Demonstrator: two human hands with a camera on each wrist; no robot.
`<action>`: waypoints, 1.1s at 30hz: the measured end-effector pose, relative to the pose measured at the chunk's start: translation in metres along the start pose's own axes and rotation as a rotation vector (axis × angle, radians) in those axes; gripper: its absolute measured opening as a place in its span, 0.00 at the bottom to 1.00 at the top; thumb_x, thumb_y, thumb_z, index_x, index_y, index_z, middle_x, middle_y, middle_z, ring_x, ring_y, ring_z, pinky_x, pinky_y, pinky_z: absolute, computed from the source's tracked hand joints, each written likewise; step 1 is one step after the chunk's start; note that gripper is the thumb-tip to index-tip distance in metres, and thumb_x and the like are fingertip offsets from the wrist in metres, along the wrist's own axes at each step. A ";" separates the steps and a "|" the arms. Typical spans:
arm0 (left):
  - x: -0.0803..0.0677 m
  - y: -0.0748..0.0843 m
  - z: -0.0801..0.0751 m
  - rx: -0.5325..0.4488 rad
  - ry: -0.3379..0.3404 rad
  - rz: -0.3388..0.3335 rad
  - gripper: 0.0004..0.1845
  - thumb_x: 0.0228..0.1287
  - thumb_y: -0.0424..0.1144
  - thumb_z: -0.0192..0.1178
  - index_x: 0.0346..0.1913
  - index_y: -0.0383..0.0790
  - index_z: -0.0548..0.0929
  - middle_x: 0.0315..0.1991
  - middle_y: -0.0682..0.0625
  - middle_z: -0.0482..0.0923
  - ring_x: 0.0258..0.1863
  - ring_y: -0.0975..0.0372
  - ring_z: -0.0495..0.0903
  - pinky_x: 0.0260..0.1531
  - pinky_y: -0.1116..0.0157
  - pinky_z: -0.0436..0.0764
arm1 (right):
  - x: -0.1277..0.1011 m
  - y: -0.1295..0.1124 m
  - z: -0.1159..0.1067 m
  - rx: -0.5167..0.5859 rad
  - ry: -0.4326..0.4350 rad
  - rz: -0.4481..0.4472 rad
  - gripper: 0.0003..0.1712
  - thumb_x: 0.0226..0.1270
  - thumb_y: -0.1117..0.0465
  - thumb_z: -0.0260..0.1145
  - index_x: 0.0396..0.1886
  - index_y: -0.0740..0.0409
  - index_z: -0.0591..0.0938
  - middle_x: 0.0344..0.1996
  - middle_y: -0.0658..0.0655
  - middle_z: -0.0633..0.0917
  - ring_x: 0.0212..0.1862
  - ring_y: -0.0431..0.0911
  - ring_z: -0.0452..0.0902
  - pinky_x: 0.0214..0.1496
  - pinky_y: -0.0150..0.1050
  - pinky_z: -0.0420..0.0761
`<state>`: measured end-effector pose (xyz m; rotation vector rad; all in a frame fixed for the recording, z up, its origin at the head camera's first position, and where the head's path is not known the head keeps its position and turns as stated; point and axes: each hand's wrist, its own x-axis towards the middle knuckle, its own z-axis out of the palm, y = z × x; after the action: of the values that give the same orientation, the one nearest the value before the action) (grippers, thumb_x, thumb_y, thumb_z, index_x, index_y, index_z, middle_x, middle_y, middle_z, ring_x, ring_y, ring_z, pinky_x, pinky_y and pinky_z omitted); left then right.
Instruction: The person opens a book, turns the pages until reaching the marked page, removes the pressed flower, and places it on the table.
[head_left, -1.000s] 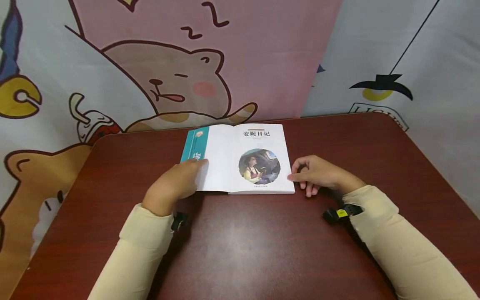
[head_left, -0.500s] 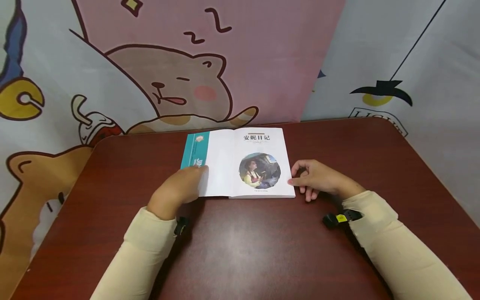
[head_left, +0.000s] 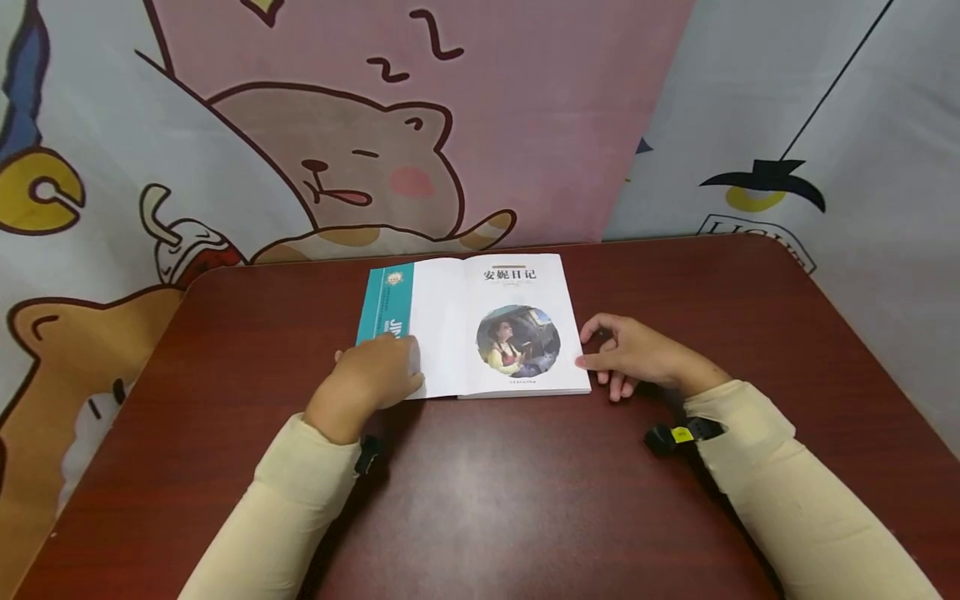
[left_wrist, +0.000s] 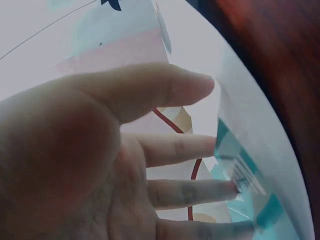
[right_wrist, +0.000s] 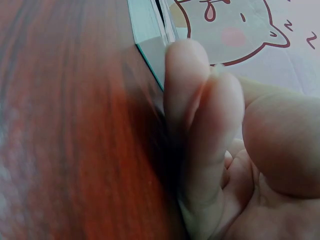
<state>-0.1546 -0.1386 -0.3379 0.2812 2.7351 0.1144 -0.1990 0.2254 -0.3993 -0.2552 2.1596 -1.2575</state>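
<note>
A paperback book [head_left: 517,287] lies opened at its title page, which has Chinese characters and a round picture. Its teal and white cover flap [head_left: 392,296] is spread to the left. My left hand [head_left: 371,379] rests on the lower part of this flap. In the left wrist view, the fingers [left_wrist: 190,192] of that hand are fairly straight, their tips at the flap, with the thumb apart. At the book's right edge, my right hand [head_left: 633,354] holds the page edge between thumb and curled index finger. The right wrist view hides that contact behind other fingers [right_wrist: 212,120].
The book lies on a reddish-brown table [head_left: 480,500], close to its back edge. Behind stands a cloth backdrop [head_left: 547,125] with cartoon drawings. Each wrist wears a black strapped device, the right one [head_left: 682,435] with a yellow label.
My left hand has turned and shifted slightly right over the flap, its thumb now lower on the white part. The right hand stays at the book's right edge.
</note>
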 end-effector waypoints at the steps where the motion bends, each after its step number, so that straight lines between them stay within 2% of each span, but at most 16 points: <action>1: 0.000 0.000 0.001 0.005 0.006 -0.005 0.27 0.68 0.44 0.54 0.68 0.40 0.71 0.66 0.34 0.73 0.62 0.39 0.75 0.55 0.25 0.66 | 0.000 -0.001 0.000 0.001 -0.001 0.000 0.31 0.65 0.52 0.72 0.58 0.60 0.66 0.21 0.59 0.80 0.16 0.50 0.82 0.18 0.44 0.81; 3: 0.001 0.001 0.002 0.026 0.048 0.003 0.32 0.70 0.48 0.55 0.75 0.44 0.65 0.73 0.33 0.64 0.70 0.33 0.65 0.59 0.25 0.63 | 0.001 -0.002 0.000 0.001 -0.001 0.001 0.31 0.65 0.52 0.72 0.58 0.60 0.66 0.21 0.58 0.80 0.16 0.50 0.82 0.18 0.44 0.81; 5: 0.004 0.003 0.003 0.051 0.126 0.048 0.33 0.72 0.50 0.55 0.77 0.47 0.63 0.77 0.34 0.58 0.74 0.31 0.56 0.62 0.27 0.60 | 0.001 -0.003 0.000 0.000 0.000 0.004 0.31 0.65 0.52 0.71 0.58 0.60 0.66 0.21 0.58 0.80 0.16 0.49 0.82 0.18 0.43 0.81; 8: 0.008 0.009 0.005 0.086 0.243 0.149 0.32 0.72 0.53 0.56 0.75 0.50 0.66 0.77 0.38 0.59 0.76 0.34 0.54 0.67 0.31 0.59 | 0.002 -0.003 0.000 0.001 -0.003 0.012 0.31 0.66 0.53 0.71 0.58 0.60 0.66 0.21 0.58 0.80 0.16 0.49 0.82 0.18 0.43 0.81; 10: 0.010 0.015 0.006 0.095 0.279 0.219 0.32 0.72 0.55 0.55 0.76 0.51 0.65 0.77 0.41 0.59 0.76 0.37 0.54 0.68 0.33 0.60 | 0.002 -0.003 0.001 0.002 -0.005 0.013 0.30 0.66 0.53 0.71 0.58 0.60 0.66 0.21 0.58 0.80 0.16 0.49 0.82 0.18 0.43 0.81; 15: 0.014 0.034 0.011 0.103 0.282 0.366 0.36 0.69 0.60 0.58 0.76 0.55 0.64 0.77 0.43 0.60 0.78 0.41 0.54 0.70 0.36 0.61 | 0.005 -0.003 0.002 0.007 -0.007 0.005 0.30 0.66 0.53 0.71 0.57 0.60 0.66 0.21 0.58 0.80 0.16 0.49 0.82 0.18 0.43 0.81; 19: 0.019 0.045 0.019 0.130 0.287 0.438 0.39 0.65 0.62 0.61 0.76 0.55 0.65 0.76 0.44 0.63 0.76 0.40 0.57 0.69 0.38 0.63 | 0.006 -0.002 0.005 0.018 -0.010 0.006 0.30 0.66 0.53 0.71 0.57 0.60 0.66 0.21 0.58 0.80 0.16 0.48 0.81 0.17 0.42 0.81; 26: 0.021 0.052 0.024 0.084 0.226 0.443 0.40 0.62 0.63 0.64 0.75 0.56 0.67 0.77 0.45 0.61 0.77 0.41 0.57 0.70 0.37 0.61 | 0.001 -0.002 0.002 0.026 -0.009 0.003 0.31 0.66 0.54 0.71 0.58 0.61 0.65 0.21 0.58 0.80 0.15 0.47 0.81 0.17 0.42 0.81; 33: 0.022 0.054 0.027 0.097 0.223 0.436 0.38 0.63 0.63 0.63 0.74 0.56 0.69 0.76 0.45 0.64 0.73 0.44 0.65 0.69 0.38 0.64 | -0.002 -0.004 0.002 0.031 -0.023 0.006 0.29 0.68 0.55 0.69 0.58 0.62 0.65 0.20 0.58 0.80 0.15 0.47 0.81 0.17 0.42 0.81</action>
<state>-0.1541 -0.0805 -0.3644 0.9416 2.8540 0.1372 -0.1972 0.2230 -0.3960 -0.2485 2.1181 -1.2777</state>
